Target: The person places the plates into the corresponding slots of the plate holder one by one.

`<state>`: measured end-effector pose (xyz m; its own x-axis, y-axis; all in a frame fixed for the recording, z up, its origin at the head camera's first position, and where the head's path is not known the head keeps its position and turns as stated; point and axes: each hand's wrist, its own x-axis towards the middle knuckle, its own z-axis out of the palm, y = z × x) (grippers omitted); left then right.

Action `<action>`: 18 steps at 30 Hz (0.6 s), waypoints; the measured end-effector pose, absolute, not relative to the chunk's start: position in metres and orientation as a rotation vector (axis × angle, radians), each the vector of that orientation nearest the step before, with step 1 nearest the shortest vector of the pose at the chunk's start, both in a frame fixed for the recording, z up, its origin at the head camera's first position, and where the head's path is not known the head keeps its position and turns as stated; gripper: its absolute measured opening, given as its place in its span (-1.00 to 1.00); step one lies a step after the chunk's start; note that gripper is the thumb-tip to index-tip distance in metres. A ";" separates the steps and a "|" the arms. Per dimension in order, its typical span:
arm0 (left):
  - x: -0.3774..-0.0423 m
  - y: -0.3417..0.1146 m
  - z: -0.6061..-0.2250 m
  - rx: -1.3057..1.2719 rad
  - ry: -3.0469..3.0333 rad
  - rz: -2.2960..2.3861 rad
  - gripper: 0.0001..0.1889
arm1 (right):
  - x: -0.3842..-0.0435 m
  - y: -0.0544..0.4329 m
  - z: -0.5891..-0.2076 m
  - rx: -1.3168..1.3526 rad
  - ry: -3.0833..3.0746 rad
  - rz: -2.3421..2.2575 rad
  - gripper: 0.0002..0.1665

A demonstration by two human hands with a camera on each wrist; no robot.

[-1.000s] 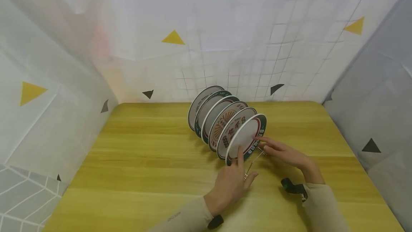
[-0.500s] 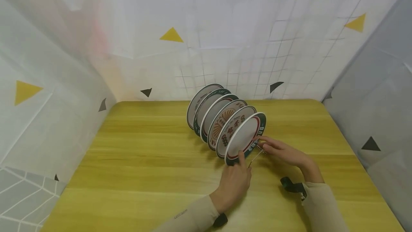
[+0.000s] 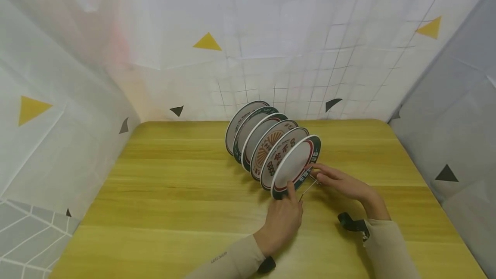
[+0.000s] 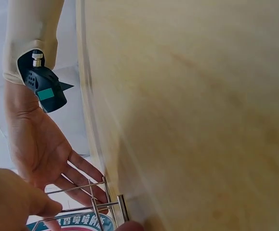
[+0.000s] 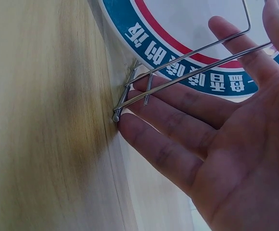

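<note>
Several round plates with printed rims stand on edge, leaning in a row, in a metal wire plate rack point(image 4: 96, 207). My left hand point(image 3: 282, 218) is at the near end of the row. Its index finger lies on the white face of the nearest plate point(image 3: 292, 165), while its bent thumb point(image 4: 45, 207) meets the rack's wire; the other fingers are mostly hidden. On the right side my right hand point(image 3: 345, 183) has extended fingers. One fingertip point(image 5: 219, 24) rests on that plate, and the others touch the rack near its foot.
The plates stand on a wood-grain table point(image 3: 162, 193), near its back edge. A pale sheet wall point(image 3: 271, 46) with yellow and dark triangles rises behind, and more sheets hang at both sides. A black wrist device point(image 3: 351, 223) is strapped at the right sleeve.
Over the last second my left hand has shifted slightly, its index fingertip moving lower on the plate. Its outstretched thumb has folded in toward the rack. The right hand and plates look almost unmoved.
</note>
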<state>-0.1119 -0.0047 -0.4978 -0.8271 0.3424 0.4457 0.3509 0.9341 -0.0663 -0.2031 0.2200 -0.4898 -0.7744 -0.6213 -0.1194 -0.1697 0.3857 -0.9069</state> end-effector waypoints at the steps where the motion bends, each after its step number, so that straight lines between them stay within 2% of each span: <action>1: -0.112 -0.005 -0.498 -0.498 -2.633 -0.025 -0.36 | -0.203 0.220 -0.490 -0.681 2.205 -1.366 -0.41; 18: -0.109 -0.007 -0.495 -0.496 -2.648 0.063 -0.39 | -0.202 0.215 -0.486 -0.681 2.207 -1.364 -0.46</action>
